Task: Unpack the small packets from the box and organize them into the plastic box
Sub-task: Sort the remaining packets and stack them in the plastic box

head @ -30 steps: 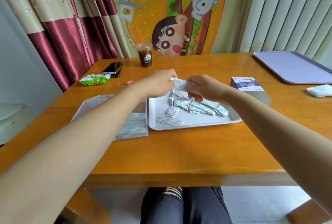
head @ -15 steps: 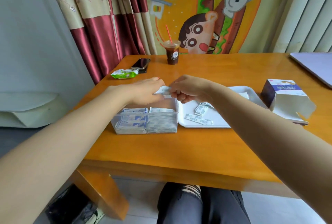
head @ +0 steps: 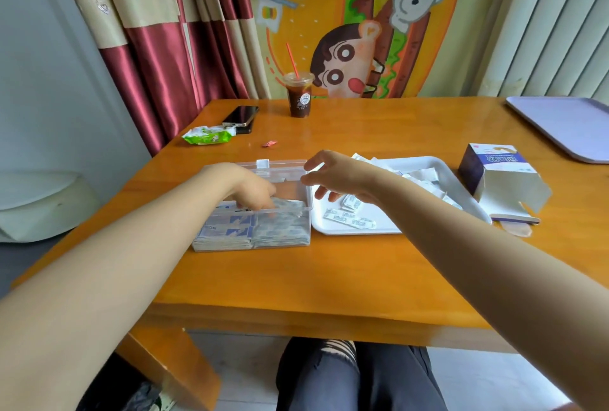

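A clear plastic box [head: 283, 239] sits on the wooden table, its lid [head: 280, 168] open at the back, with two stacks of small packets [head: 227, 232] inside. My left hand [head: 252, 188] reaches into the box, fingers curled down on a small packet atop the right stack. My right hand [head: 336, 176] hovers with relaxed fingers and holds nothing, over the left end of a white tray [head: 369, 231]. Several loose packets [head: 351, 221] lie on that tray. The purple-and-white cardboard box [head: 494, 176] lies open on its side to the right of the tray.
At the back of the table stand an iced drink cup [head: 299, 94], a phone [head: 240, 115], a green wrapper [head: 208, 135] and a small red sweet [head: 269, 143]. A lilac tray [head: 566, 124] lies at the far right. The table's front edge is close to my legs.
Both hands held a packet together above the tray, then carried it left. Now my right hand has let go and my left hand has lowered the packet into the plastic box.
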Available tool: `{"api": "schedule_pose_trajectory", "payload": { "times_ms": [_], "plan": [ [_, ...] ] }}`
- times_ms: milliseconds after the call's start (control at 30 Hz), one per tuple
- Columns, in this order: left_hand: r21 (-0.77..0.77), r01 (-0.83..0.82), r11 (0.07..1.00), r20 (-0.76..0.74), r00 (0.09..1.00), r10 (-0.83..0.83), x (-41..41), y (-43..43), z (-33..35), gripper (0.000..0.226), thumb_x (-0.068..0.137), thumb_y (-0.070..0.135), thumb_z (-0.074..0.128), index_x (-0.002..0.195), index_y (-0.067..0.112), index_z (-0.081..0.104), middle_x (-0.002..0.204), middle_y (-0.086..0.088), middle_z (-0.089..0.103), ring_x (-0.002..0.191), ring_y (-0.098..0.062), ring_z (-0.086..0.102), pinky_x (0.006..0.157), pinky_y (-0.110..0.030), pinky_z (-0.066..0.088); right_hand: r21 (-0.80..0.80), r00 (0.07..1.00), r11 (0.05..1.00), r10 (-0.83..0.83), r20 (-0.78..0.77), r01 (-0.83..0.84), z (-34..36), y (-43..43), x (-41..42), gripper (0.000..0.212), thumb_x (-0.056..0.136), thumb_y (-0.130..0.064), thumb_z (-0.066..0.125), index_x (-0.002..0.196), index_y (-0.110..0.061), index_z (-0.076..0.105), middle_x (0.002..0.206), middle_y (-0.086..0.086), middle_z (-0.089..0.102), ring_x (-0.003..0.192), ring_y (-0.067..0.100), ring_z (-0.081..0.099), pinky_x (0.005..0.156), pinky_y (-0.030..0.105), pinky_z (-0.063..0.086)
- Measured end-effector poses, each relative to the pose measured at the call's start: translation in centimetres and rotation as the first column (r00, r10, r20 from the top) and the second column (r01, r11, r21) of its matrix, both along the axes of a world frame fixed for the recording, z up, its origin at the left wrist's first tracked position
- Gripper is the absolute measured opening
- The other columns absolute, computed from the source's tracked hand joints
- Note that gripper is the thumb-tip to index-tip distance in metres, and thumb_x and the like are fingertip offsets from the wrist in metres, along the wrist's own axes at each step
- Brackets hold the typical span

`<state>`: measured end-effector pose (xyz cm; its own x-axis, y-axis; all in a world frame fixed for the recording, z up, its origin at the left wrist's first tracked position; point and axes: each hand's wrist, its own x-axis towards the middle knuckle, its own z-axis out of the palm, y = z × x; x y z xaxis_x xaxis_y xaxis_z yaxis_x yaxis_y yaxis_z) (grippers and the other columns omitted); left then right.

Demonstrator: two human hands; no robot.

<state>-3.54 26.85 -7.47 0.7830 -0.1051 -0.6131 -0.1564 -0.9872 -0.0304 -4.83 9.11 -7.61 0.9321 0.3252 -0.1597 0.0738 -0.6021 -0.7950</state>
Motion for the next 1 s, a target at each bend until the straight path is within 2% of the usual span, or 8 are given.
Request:
{"api": "schedule_pose_trajectory", "payload": {
  "times_ms": [133,233,400,500,567,867,933,1000],
  "plan": [
    [-0.019,0.006,1.0,-0.043,0.999,-0.007,0.1,-1.0,0.2,0.048,0.095,0.032,0.054,0.137,0.01,0.043,0.13,-0.007,0.049,0.104,-0.024,0.049,0.082,-0.031,0.043,0.002,1.0,1.0,0.011,0.003,-0.011,0.1,-0.2,-0.1,0.04,0.093,-0.023,0.059,0.129,-0.01,0.047,0.114,0.014,0.063,0.085,0.02,0.063,0.058,0.024,0.047],
    [-0.052,-0.002,0.999,-0.057,0.998,-0.001,-0.2,-1.6,0.1,0.051,0.093,0.033,0.059,0.138,0.013,0.044,0.14,-0.008,0.046,0.12,-0.027,0.05,0.091,-0.033,0.042,0.004,1.0,1.0,0.019,0.001,-0.019,0.1,-0.5,-0.1,0.04,0.093,-0.022,0.059,0.129,-0.009,0.046,0.115,0.013,0.061,0.084,0.019,0.064,0.058,0.024,0.047],
    [-0.113,0.016,0.993,-0.014,1.0,-0.018,-0.6,-1.6,0.6,0.049,0.088,0.036,0.066,0.13,0.015,0.051,0.13,-0.004,0.052,0.116,-0.023,0.053,0.086,-0.029,0.046,0.015,0.998,0.999,0.032,-0.048,-0.031,-0.2,-0.5,-0.2,0.042,0.092,-0.021,0.061,0.129,-0.012,0.044,0.113,0.012,0.062,0.083,0.019,0.066,0.056,0.023,0.047],
    [-0.155,0.041,0.987,0.006,0.999,-0.04,-0.7,-1.5,1.2,0.044,0.092,0.037,0.06,0.131,0.016,0.055,0.129,0.001,0.054,0.117,-0.021,0.053,0.101,-0.035,0.045,0.045,0.996,0.999,0.033,-0.088,-0.029,-0.2,-0.4,-0.4,0.045,0.089,-0.017,0.065,0.127,-0.014,0.04,0.11,0.013,0.063,0.076,0.019,0.068,0.056,0.024,0.05],
    [-0.174,0.057,0.983,0.026,0.998,-0.054,-0.7,-1.6,1.2,0.038,0.094,0.035,0.056,0.128,0.019,0.059,0.129,0.002,0.057,0.117,-0.02,0.054,0.104,-0.039,0.044,0.075,0.992,0.997,0.041,-0.117,-0.032,-0.3,-0.3,-0.5,0.049,0.087,-0.014,0.067,0.126,-0.015,0.038,0.107,0.014,0.063,0.072,0.019,0.069,0.057,0.025,0.052],
    [-0.264,0.014,0.964,0.042,0.999,-0.003,-0.8,-1.4,0.4,0.03,0.096,0.028,0.047,0.116,0.019,0.067,0.12,-0.002,0.063,0.112,-0.023,0.058,0.097,-0.04,0.049,0.131,0.986,0.991,0.052,-0.159,-0.031,-0.7,-0.7,-0.2,0.054,0.086,-0.013,0.069,0.129,-0.014,0.036,0.111,0.017,0.063,0.079,0.025,0.072,0.079,0.036,0.059],
    [-0.296,-0.006,0.955,0.125,0.991,0.045,-0.6,-1.4,0.7,0.027,0.096,0.025,0.048,0.112,0.015,0.067,0.112,-0.004,0.066,0.103,-0.021,0.062,0.088,-0.037,0.051,0.14,0.985,0.989,0.07,-0.159,-0.047,-0.6,-1.0,-0.1,0.05,0.088,-0.018,0.067,0.129,-0.014,0.038,0.109,0.016,0.063,0.08,0.024,0.072,0.075,0.033,0.059],
    [-0.384,-0.001,0.923,0.307,0.943,0.128,-0.5,-2.2,1.4,0.022,0.094,0.022,0.05,0.098,0.015,0.07,0.098,-0.003,0.071,0.089,-0.018,0.067,0.081,-0.034,0.053,0.154,0.987,0.986,0.078,-0.137,-0.057,-0.4,-1.8,-0.1,0.042,0.091,-0.023,0.063,0.126,-0.012,0.042,0.107,0.015,0.064,0.079,0.023,0.071,0.068,0.03,0.059]
  ]
}}
